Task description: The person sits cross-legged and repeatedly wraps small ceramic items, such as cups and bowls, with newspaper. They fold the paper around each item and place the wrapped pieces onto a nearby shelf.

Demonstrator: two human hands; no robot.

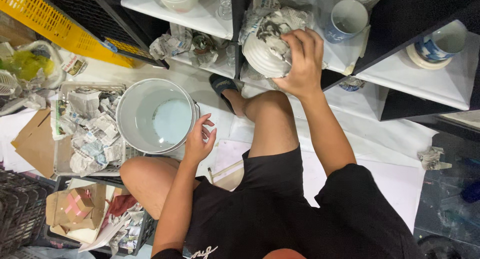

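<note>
Head view, looking straight down: face out of frame, torso in black top and shorts cut off at bottom edge. Right hand [300, 59] clamped over a white ribbed bowl [267, 51], fingers curled on its rim, bowl half swaddled in crumpled newspaper [272, 21] at front of the white shelf [430, 79]; bowl's far side and inside hidden by paper and hand. Left hand [199, 141] loose, fingers half spread, holding nothing, just beside rim of a grey bucket [156, 116] w/ pale liquid or pale bottom, hard to tell which. Blue-and-white mug [346, 19] and a second cup [442, 43] on shelf, small glass items btwn shelf bays too blurred to name. Shallow tray [65, 139] left of bucket stuffed w/ newspaper scraps, contents underneath not visible. Yellow crate [65, 26] top left, cut by frame. Dark crate [20, 214] lower left, cardboard box w/ pink tape [76, 204] nearby. White floor, paper sheets underfoot, sandal [222, 86] partly under shelf edge.
</note>
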